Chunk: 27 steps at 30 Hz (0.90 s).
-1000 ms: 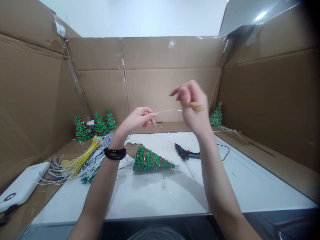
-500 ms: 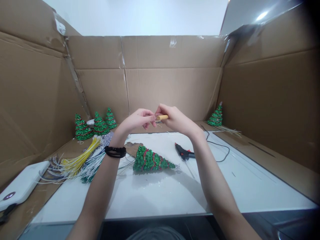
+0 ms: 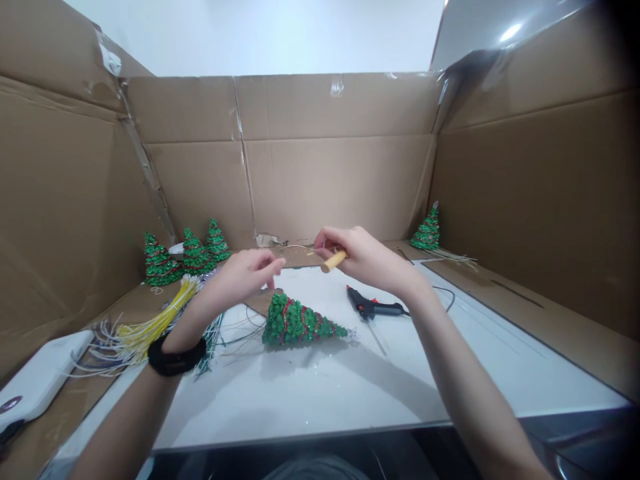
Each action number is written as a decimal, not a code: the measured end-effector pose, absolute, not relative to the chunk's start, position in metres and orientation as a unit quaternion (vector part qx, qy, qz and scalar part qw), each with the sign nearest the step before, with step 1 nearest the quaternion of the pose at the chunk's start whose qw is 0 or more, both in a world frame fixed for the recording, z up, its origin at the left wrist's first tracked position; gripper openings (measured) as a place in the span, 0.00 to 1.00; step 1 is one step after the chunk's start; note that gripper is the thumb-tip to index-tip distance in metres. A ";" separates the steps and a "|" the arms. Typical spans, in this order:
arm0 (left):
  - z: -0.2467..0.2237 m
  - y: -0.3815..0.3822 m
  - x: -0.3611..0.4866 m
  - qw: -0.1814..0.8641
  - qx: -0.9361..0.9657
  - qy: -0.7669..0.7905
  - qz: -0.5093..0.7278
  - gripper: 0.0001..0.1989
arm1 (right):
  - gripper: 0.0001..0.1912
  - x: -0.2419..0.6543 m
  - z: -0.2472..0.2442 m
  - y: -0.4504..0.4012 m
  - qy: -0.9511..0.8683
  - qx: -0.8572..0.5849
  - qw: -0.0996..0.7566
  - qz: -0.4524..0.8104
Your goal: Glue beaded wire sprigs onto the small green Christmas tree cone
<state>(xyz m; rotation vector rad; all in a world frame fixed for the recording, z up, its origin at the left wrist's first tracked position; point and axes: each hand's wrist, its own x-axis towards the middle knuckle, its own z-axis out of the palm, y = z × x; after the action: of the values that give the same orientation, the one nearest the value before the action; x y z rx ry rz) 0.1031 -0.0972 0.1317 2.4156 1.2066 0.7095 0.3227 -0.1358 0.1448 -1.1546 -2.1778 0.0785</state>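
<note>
My right hand is raised above the back of the white board and closed around a short tan rod. A thin pale tip pokes out to the left of its fingers; I cannot tell what it belongs to. My left hand, with a black band at the wrist, hovers just behind and left of a green beaded Christmas tree. Its fingers are loosely bent, thumb apart, with nothing visible in them. That tree lies on its side, star pointing right, thin wires trailing from its base.
A black glue gun lies right of the tree. Bundles of yellow wire and white-green wire are at left, beside a white device. Three upright trees stand back left, another tree back right. Cardboard walls surround the board.
My hands have come apart. The left hand has moved left and down, toward the lying tree. The right hand keeps the rod, now a little lower and tilted toward me.
</note>
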 end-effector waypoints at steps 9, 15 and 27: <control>0.029 -0.104 0.086 0.257 0.788 0.503 0.244 0.18 | 0.06 0.327 0.046 -0.093 -0.850 -0.433 0.284 0.095; 0.010 -0.126 0.080 0.406 0.716 0.507 0.257 0.16 | 0.09 0.329 0.026 -0.093 -0.854 -0.447 0.255 0.077; 0.009 -0.127 0.082 0.444 0.713 0.475 0.262 0.18 | 0.11 0.332 0.018 -0.090 -0.841 -0.447 0.295 0.073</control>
<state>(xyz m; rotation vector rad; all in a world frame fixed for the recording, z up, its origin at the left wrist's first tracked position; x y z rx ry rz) 0.0823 -0.1272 0.0092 1.7688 1.1780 0.6486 0.3316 -0.0901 0.0177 -1.1894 -2.2390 0.1943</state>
